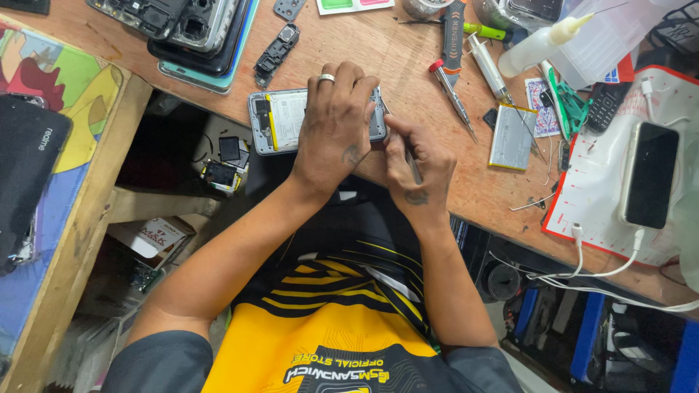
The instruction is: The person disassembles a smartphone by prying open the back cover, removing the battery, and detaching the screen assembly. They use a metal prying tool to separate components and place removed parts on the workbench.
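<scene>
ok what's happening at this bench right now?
A person is working on an opened phone lying with its back cover off at the edge of a wooden bench. The left hand presses down over the phone, pinning it. The right hand holds a thin tool at the phone's right end. Nearby lie a red-tipped screwdriver, a syringe, a loose flat battery, and a dark-screened phone on a white mat.

One head cam, looking steeply down, close over workbench (408, 51) edge & own lap.
</scene>
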